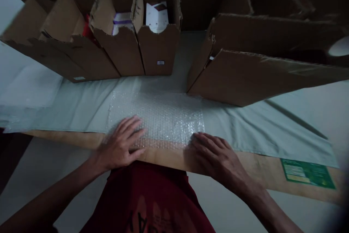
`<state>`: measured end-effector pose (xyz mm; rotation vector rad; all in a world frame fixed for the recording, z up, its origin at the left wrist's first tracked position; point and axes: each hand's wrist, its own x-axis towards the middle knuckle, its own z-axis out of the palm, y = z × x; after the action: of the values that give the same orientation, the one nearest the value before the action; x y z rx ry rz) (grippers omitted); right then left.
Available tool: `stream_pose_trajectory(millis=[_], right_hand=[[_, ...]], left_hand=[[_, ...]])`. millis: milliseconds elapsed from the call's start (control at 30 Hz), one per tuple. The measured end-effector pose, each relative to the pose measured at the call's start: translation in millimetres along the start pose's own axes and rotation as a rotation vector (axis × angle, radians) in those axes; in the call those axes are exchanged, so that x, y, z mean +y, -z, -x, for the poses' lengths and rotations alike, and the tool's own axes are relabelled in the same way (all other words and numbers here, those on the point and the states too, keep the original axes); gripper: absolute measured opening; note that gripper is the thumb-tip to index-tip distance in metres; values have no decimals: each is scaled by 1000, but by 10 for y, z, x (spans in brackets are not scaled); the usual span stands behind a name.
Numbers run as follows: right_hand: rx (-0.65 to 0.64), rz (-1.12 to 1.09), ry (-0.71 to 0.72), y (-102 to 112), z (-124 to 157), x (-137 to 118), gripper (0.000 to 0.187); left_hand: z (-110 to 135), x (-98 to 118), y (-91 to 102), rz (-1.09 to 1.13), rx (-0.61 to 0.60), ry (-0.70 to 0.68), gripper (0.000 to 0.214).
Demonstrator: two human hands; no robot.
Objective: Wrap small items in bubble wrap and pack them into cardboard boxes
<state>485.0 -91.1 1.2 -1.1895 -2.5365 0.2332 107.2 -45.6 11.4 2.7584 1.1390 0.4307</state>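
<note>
A clear sheet of bubble wrap [163, 116] lies flat on the green cloth, its near edge reaching the table's front edge. My left hand [122, 144] rests on the wrap's left side with fingers spread. At the near right corner, my right hand [215, 151] touches the wrap with its fingertips; the fingers lie stretched out close together, and the thumb is hidden. I see nothing held in either hand.
Several open cardboard bins [159, 49] stand in a row at the back left, some with boxes inside. A larger cardboard bin [231, 76] stands at the right. More clear plastic [32, 87] lies at far left. A green label [308, 173] marks the table's front edge.
</note>
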Motion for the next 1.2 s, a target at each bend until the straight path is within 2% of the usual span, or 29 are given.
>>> stream_pose_trajectory(millis=[100, 200, 367, 400, 433, 533, 567, 667, 700, 833, 900, 967, 1033, 1133, 1200], right_hand=[[45, 75, 67, -85, -79, 12, 37], [125, 22, 81, -32, -185, 38, 29], [154, -264, -117, 311, -268, 25, 12], [131, -311, -155, 370, -253, 28, 11], [100, -352, -181, 411, -230, 34, 19], [26, -432, -202, 396, -155, 56, 63], [19, -456, -193, 351, -138, 62, 66], [34, -548, -179, 188, -128, 78, 37], [26, -578, -233, 149, -134, 82, 33], [-11, -629, -649, 112, -174, 86, 37], [38, -636, -728, 108, -193, 87, 40], [124, -646, -752, 76, -208, 91, 40], [206, -654, -778, 25, -217, 99, 38], [282, -698, -804, -39, -217, 121, 34], [280, -750, -786, -63, -213, 139, 30]], left_hand=[[-132, 170, -96, 25, -40, -73, 46], [-183, 214, -136, -9, -25, -68, 48], [-162, 51, 41, 44, -7, -13, 28], [-156, 3, 101, 91, -31, 16, 27], [-155, -39, 160, 140, -71, 48, 26], [-192, -104, 304, 236, -236, 127, 22], [-221, -104, 335, 246, -285, 141, 21], [-345, -92, 408, 259, -412, 159, 15], [-389, -103, 436, 259, -458, 165, 14], [-486, -322, 604, 318, -636, 268, 18], [-457, -502, 693, 411, -689, 367, 20], [-382, -661, 748, 488, -660, 472, 23], [-289, -755, 751, 550, -541, 573, 28], [-177, -767, 667, 664, -334, 694, 33], [-137, -730, 572, 716, -206, 757, 35]])
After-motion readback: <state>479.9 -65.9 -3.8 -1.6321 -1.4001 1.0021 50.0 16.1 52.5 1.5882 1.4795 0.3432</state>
